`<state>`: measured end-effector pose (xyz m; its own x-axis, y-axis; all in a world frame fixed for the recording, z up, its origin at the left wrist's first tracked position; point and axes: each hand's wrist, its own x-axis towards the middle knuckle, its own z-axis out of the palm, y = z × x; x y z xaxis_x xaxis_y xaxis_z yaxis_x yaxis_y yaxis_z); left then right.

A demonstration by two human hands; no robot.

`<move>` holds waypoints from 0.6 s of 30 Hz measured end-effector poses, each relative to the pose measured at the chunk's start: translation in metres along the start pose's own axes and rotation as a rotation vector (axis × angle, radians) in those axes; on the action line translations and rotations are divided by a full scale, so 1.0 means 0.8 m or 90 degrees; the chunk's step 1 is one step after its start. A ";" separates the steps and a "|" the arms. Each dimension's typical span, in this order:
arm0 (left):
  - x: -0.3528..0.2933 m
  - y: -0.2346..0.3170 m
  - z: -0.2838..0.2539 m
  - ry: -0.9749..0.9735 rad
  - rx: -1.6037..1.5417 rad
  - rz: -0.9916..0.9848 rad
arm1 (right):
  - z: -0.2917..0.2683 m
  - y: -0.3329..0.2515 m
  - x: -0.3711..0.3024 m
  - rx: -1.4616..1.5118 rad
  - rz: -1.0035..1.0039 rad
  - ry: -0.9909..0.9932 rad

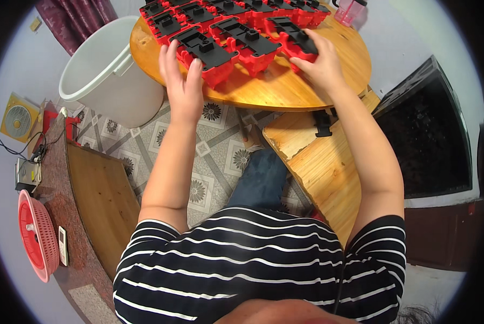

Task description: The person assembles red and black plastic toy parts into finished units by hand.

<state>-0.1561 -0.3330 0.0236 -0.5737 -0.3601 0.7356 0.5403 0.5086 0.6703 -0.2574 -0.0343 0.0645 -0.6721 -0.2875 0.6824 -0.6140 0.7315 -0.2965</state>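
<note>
Rows of red plastic housings with black tops stand on a round wooden table. My right hand grips the right end of a front-row housing, thumb at its near side and fingers over its black top. That housing sits slightly turned from its neighbour, the middle front housing. My left hand is at the near left corner of the left front housing, fingers stretched and thumb apart. Its fingertips are close to the red side; whether they touch it I cannot tell.
A large white bucket stands left of the table. At the right are a wooden bench and a dark television. A pink cup is at the table's far right. A pink basket and a remote lie far left.
</note>
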 end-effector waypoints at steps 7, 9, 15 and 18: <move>0.022 0.002 0.014 -0.101 0.102 -0.001 | 0.024 -0.018 0.017 0.155 0.035 -0.084; 0.020 0.004 0.009 -0.112 0.130 0.005 | 0.022 -0.020 0.013 0.219 0.054 -0.110; 0.024 0.000 0.019 -0.090 0.105 0.063 | 0.029 -0.040 -0.013 0.007 -0.017 -0.029; 0.030 -0.020 0.014 -0.106 0.118 0.137 | 0.051 -0.053 -0.008 -0.058 -0.013 0.021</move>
<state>-0.1857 -0.3410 0.0294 -0.5596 -0.1034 0.8223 0.5483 0.6978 0.4609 -0.2439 -0.0884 0.0454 -0.6454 -0.2836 0.7093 -0.5857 0.7797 -0.2212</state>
